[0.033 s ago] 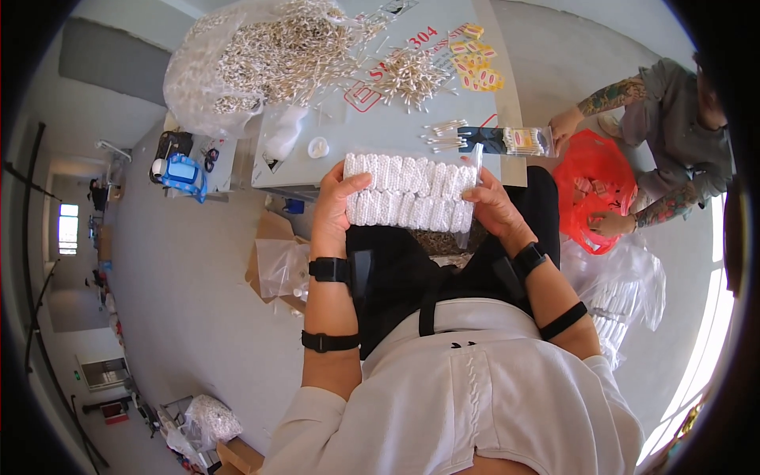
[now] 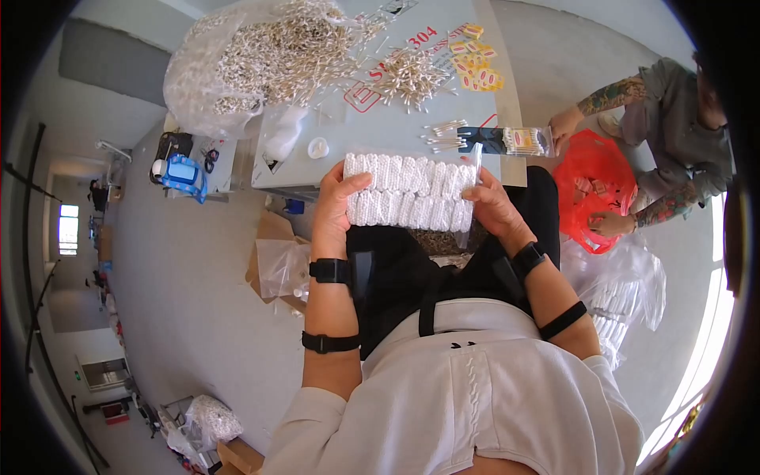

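A clear zip bag packed with cotton swabs [image 2: 408, 191] is stretched level between my hands, in front of the table's near edge. Two rows of bunched white tips show through the plastic. My left hand [image 2: 336, 198] grips the bag's left end, thumb on top. At the other end, by the zip strip, my right hand [image 2: 495, 206] pinches it with the thumb over the face. The fingers underneath are hidden. Just beyond lie a few loose swabs [image 2: 448, 136] and a partly filled swab pouch [image 2: 522, 141].
On the table [image 2: 317, 170] are a big bag of loose swabs [image 2: 214, 79], a swab pile [image 2: 412, 75], yellow labels [image 2: 479, 67] and a round lid [image 2: 317, 148]. A co-worker's hands [image 2: 566, 127] are at right, near a red bag [image 2: 598, 178]. An open carton [image 2: 273, 245] stands left of my legs.
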{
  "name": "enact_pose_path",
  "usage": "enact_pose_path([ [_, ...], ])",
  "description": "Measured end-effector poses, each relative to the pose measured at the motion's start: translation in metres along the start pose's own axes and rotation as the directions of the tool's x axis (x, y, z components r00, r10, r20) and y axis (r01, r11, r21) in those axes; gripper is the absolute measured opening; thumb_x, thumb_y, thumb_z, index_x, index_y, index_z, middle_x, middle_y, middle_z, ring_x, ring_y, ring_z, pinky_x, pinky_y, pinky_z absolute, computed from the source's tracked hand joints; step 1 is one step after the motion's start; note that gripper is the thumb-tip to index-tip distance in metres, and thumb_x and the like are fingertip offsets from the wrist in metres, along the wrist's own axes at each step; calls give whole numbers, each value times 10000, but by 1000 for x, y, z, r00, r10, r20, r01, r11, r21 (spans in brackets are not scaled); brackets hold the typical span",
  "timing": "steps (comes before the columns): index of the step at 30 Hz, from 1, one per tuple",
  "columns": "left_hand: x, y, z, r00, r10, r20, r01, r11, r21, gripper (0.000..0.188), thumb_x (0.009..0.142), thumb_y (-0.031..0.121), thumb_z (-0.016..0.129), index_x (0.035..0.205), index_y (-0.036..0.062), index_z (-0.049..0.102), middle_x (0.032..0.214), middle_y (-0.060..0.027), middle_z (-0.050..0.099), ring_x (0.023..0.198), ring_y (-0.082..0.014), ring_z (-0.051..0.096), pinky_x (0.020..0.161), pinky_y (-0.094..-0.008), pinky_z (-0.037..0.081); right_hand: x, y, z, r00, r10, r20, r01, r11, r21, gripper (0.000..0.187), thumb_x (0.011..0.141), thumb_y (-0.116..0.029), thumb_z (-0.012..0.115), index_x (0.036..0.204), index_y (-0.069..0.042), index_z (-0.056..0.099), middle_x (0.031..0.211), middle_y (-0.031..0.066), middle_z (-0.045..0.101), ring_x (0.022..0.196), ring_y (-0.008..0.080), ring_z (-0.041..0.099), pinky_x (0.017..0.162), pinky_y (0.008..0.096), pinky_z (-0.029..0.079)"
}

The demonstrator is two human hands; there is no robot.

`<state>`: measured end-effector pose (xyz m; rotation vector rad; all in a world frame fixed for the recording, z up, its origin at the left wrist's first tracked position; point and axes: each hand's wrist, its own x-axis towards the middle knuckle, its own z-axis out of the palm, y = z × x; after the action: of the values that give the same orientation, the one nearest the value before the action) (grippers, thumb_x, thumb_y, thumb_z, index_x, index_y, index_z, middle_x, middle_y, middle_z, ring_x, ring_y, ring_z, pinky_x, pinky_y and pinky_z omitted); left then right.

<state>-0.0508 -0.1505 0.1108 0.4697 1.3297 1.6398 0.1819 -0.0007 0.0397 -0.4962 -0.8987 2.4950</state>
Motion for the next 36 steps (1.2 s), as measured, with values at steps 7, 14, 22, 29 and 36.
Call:
enact_pose_path([
  [7,-3,0,11,992,122,-22,-119,986,113,674,624,-8,742,1242,-25,473,1108,-103,597,963,-200,603,859,-317,483,8,-1,-2,1000,-3,-23,4,998,56,613,693,-46,628,1277,-30,443,1102,74,582,1026,200,555,939,337,416],
  [14,-2,3,23,987,145,-63,-133,977,167,726,594,-40,752,1259,-9,463,1106,-102,594,972,-199,599,864,-309,482,10,-1,-5,1000,-9,-9,9,996,87,608,687,-25,620,1270,-33,452,1092,68,588,1030,197,553,945,337,410],
  [22,-1,4,34,981,185,-65,-172,969,176,653,581,-44,757,1186,-8,513,1041,-93,620,933,-199,612,845,-314,489,10,-5,-6,998,-55,-6,55,991,120,607,674,-7,613,1261,-34,459,1098,68,589,1038,191,550,951,332,404],
  [29,8,-14,24,996,-38,-85,50,990,135,538,635,-28,709,1142,-35,533,990,-111,635,872,-217,629,828,-336,496,2,-19,-17,997,54,-54,-55,998,-27,451,740,-82,606,1171,17,519,1060,87,614,967,189,592,896,311,454],
  [36,13,-51,19,972,-204,-112,213,974,76,463,695,43,701,1125,-38,550,980,-103,633,867,-211,619,806,-340,492,-12,-27,-29,974,164,-157,-176,982,-70,342,807,-117,597,1105,46,556,996,84,631,875,161,617,790,280,497],
])
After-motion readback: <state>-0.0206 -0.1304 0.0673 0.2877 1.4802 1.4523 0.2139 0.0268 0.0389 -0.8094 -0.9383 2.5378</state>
